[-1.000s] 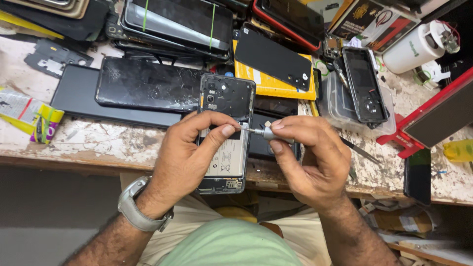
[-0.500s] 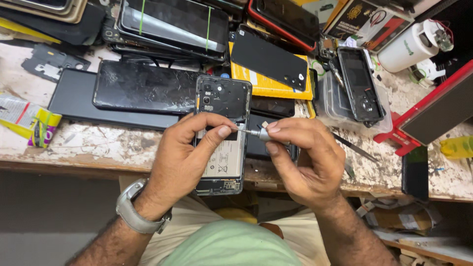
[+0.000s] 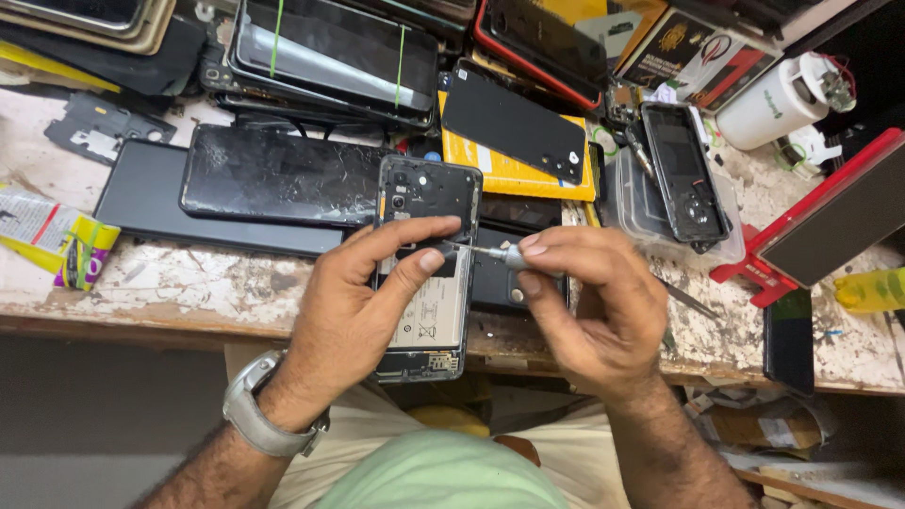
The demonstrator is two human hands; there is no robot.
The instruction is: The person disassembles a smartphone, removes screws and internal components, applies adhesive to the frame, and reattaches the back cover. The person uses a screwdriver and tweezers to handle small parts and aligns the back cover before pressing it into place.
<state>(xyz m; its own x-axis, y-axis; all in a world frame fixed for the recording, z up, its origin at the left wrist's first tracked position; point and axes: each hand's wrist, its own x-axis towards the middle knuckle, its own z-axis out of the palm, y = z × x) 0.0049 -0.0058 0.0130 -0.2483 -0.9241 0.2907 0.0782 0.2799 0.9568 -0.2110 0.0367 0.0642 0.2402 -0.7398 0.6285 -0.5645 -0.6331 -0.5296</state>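
View from above of a worn, paint-chipped bench (image 3: 198, 283) crowded with phone parts. At centre, an opened smartphone (image 3: 426, 273) with its back cover off, lying lengthwise across the bench's front edge, camera end away from the viewer, pale battery exposed, bottom end overhanging the edge. Left hand (image 3: 363, 320), wristwatch (image 3: 259, 415) on the wrist, curled around the phone's left side, thumb and forefinger resting across its middle, holding it steady. Right hand (image 3: 589, 306) just to the right of the phone, fingers closed in a pinch around a small screwdriver (image 3: 500, 254), its thin metal tip reaching left to touch the phone's upper middle beside the left fingertips. Behind the phone, a cracked dark glass panel (image 3: 278, 179) lying on a larger black slab (image 3: 151, 203). Further back, a stack of black handsets and screens bound with green bands (image 3: 330, 52), and a yellow box (image 3: 514, 170) with a black back cover on top. To the right, a clear plastic tray (image 3: 650, 203) holding a dark phone frame, a white cylindrical container (image 3: 778, 99), and a red stand (image 3: 825, 212). At far left, a yellow and purple packet (image 3: 61, 245).
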